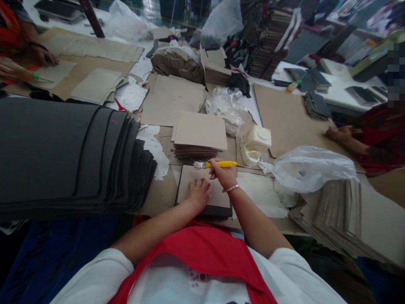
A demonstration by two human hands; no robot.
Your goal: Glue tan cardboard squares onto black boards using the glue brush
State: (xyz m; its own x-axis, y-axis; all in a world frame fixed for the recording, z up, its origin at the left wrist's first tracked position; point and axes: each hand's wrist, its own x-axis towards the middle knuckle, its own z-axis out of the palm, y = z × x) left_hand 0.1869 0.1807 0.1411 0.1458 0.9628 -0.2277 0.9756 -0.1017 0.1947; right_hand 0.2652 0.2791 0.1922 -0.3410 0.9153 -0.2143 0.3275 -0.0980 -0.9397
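Observation:
My right hand (221,173) is closed around a yellow-handled paintbrush (226,164), its pale bristles pointing left. Below and left of it, my left hand (199,194) lies flat with fingers spread on a tan cardboard sheet (218,194). That sheet rests on a dark board (217,211) at the table's front edge; whether more boards lie beneath is hard to tell. Just beyond the brush stands a stack of tan cardboard pieces (201,133). To its right sits a cut-open white plastic container (251,156) with whitish smears.
Large dark sheets (63,156) are piled at left. Cardboard stacks (341,207) and a clear plastic bag (316,164) lie at right. One co-worker's hand (343,135) rests at right; another's hand (44,55) works at far left. Crumpled plastic (228,103) lies behind the stack.

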